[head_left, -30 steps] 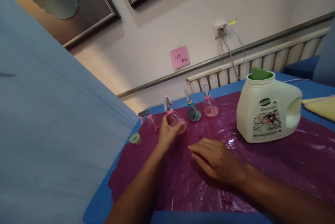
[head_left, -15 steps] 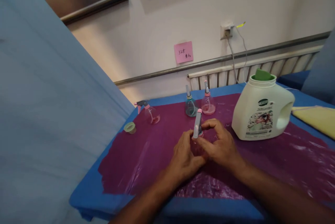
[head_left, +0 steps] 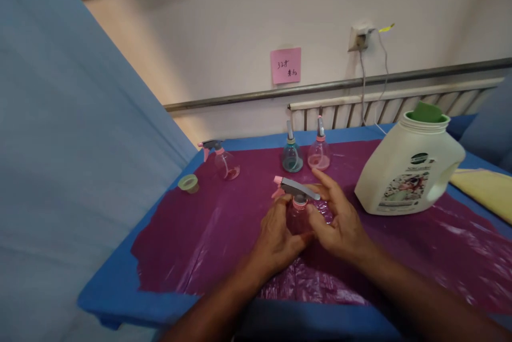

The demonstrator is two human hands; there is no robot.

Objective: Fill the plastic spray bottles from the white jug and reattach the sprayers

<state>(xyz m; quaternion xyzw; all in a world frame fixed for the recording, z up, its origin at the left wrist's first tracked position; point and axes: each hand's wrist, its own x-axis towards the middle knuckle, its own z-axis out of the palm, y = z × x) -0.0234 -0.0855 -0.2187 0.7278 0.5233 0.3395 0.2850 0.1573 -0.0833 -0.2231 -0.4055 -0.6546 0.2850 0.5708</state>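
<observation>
A small clear spray bottle (head_left: pixel 296 208) with a pink collar and grey trigger head stands on the purple plastic sheet (head_left: pixel 208 246), gripped from both sides. My left hand (head_left: pixel 276 235) wraps its left side. My right hand (head_left: pixel 340 219) closes round its right side, fingers near the collar. The trigger head points sideways, nozzle to the left.
Three more small spray bottles stand at the back: a pink one (head_left: pixel 224 160) at left, a teal one (head_left: pixel 292 152) and a pink one (head_left: pixel 319 151) in the middle. A white detergent jug (head_left: pixel 408 168) stands at right, a green cap (head_left: pixel 188 183) at left, a yellow cloth (head_left: pixel 486 190) far right.
My left hand carried the spray bottle from the back row toward me, my right hand joined it, and the trigger head has since turned sideways.
</observation>
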